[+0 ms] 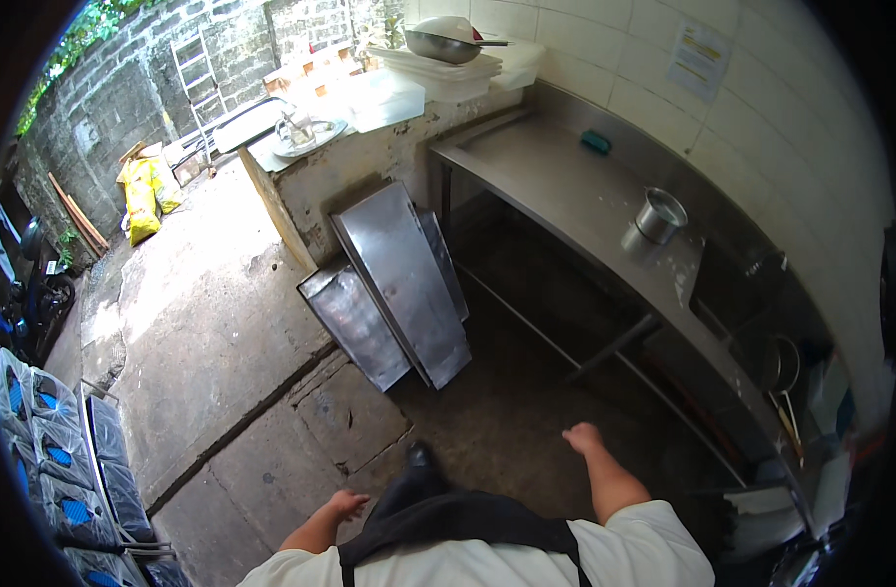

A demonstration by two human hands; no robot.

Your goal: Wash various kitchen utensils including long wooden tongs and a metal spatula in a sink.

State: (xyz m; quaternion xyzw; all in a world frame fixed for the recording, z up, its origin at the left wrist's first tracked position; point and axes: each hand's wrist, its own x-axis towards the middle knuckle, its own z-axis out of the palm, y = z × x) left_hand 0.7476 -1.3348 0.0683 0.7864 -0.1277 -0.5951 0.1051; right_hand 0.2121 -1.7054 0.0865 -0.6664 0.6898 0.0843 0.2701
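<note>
I look down at a concrete floor (pixel 213 333) from standing height. My left hand (pixel 345 505) hangs by my hip, fingers loosely curled, holding nothing. My right hand (pixel 582 437) swings out in front of me, also with nothing in it, fingers loosely closed. Ahead, several flat metal trays (pixel 399 284) lean against a low plastered wall (pixel 350 176). To the right stands a long stainless steel table (pixel 565 196) with a small metal pot (pixel 656 217) on it. My dark shoe (pixel 421 458) shows between the hands.
A sink (pixel 761 323) with a ladle sits at the table's near end. Bowls, white tubs and a plate crowd the low wall's top (pixel 389 88). Yellow sacks (pixel 145 196) and a ladder (pixel 199 78) stand by the far brick wall. Stacked crates (pixel 57 460) line the left edge.
</note>
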